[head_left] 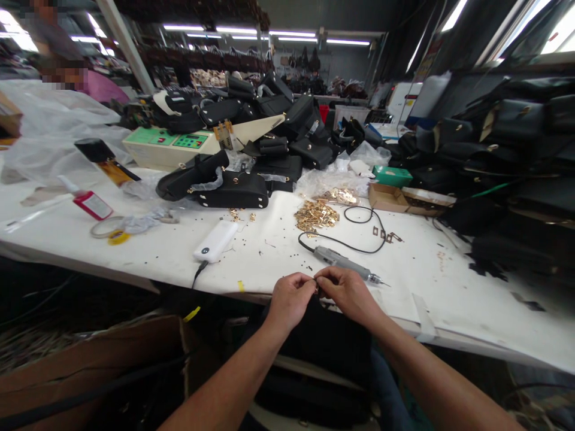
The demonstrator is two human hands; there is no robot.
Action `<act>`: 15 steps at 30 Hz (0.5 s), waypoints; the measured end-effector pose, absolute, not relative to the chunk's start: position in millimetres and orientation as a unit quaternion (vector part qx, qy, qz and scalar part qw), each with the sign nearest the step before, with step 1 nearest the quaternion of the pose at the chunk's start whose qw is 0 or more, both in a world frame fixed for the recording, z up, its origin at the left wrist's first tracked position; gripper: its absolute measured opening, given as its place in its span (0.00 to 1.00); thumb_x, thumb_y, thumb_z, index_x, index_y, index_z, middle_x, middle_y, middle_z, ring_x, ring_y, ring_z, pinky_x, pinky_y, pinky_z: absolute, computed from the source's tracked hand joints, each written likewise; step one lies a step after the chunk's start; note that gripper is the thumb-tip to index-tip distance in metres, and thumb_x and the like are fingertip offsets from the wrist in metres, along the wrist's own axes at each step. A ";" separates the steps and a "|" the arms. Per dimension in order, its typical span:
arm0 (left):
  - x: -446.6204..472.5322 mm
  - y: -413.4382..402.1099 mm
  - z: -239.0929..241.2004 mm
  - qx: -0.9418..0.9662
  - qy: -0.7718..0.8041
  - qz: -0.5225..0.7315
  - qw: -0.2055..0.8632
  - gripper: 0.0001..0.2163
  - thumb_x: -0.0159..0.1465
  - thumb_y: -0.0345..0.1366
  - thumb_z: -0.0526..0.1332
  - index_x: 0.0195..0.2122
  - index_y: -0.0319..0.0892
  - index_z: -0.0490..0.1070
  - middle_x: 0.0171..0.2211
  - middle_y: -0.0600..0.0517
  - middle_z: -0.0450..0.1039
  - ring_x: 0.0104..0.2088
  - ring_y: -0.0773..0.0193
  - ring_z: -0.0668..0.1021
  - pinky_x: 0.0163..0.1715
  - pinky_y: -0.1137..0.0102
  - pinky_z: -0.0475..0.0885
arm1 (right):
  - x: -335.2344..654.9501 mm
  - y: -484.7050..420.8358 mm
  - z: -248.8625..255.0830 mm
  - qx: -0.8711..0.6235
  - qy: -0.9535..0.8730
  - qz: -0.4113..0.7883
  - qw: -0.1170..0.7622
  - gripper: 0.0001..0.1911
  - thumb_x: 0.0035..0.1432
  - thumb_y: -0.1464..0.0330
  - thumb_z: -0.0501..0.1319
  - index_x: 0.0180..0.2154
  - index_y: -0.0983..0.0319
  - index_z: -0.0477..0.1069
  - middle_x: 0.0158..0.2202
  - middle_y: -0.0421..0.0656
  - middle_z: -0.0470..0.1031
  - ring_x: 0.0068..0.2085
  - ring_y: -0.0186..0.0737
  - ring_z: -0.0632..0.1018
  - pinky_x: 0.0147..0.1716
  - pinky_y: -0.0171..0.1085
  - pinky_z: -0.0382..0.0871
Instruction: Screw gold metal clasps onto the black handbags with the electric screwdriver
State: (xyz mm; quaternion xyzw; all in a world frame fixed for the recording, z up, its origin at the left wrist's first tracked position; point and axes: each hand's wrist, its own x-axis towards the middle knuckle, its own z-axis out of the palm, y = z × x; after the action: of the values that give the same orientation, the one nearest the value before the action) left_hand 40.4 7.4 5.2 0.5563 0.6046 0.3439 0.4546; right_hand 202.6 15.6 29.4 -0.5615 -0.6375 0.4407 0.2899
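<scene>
My left hand (291, 299) and my right hand (345, 290) meet at the front edge of the table, fingertips pinched together. Between them shows a tiny gold-coloured metal fitting (316, 290), mostly covered by the fingers; its exact kind is too small to tell. Right below, a black bag (327, 341) rests on my lap, its upper edge reaching the fingertips. A grey electric screwdriver (344, 261) lies on the table just beyond my right hand, bit pointing right. Farther back is a heap of gold metal fittings (315, 214).
The white table (260, 257) also carries a white power bank (215, 241), a red bottle (93, 205), a hammer-like tool (108, 161), black bags (233, 190), a green-panelled machine (171, 143) and a cardboard box (389, 198). The screwdriver's cable (384, 230) loops behind it. Another person (58, 54) is far left.
</scene>
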 end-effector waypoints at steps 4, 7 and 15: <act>37.7 13.9 0.6 0.591 0.599 0.318 0.437 0.12 0.62 0.41 0.58 0.31 0.42 0.80 0.26 0.53 0.79 0.28 0.63 0.78 0.30 0.71 0.68 | 205.8 22.4 21.1 -0.559 -0.620 0.473 0.279 0.12 0.60 0.64 0.59 0.35 0.62 0.79 0.28 0.40 0.79 0.28 0.36 0.77 0.30 0.33 0.69; 34.6 20.7 -1.4 0.625 0.592 0.289 0.419 0.13 0.64 0.41 0.58 0.31 0.43 0.80 0.27 0.53 0.79 0.29 0.62 0.78 0.30 0.70 0.67 | 206.8 29.0 13.3 -0.557 -0.610 0.495 0.269 0.11 0.60 0.65 0.59 0.35 0.62 0.79 0.26 0.40 0.79 0.28 0.36 0.77 0.28 0.32 0.69; 34.6 -4.0 1.3 0.783 0.546 0.226 0.195 0.12 0.67 0.30 0.57 0.50 0.42 0.73 0.45 0.46 0.77 0.46 0.55 0.76 0.48 0.61 0.70 | 207.3 47.1 -17.3 -0.570 -0.529 0.569 0.267 0.07 0.60 0.68 0.60 0.34 0.64 0.76 0.20 0.39 0.75 0.20 0.32 0.73 0.21 0.29 0.67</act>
State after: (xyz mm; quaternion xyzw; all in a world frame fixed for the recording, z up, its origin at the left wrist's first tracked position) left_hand 34.6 -4.0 1.3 0.7826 0.5462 0.2264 0.1946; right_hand 207.3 47.1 -17.3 -0.5703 -0.5293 0.5687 0.2668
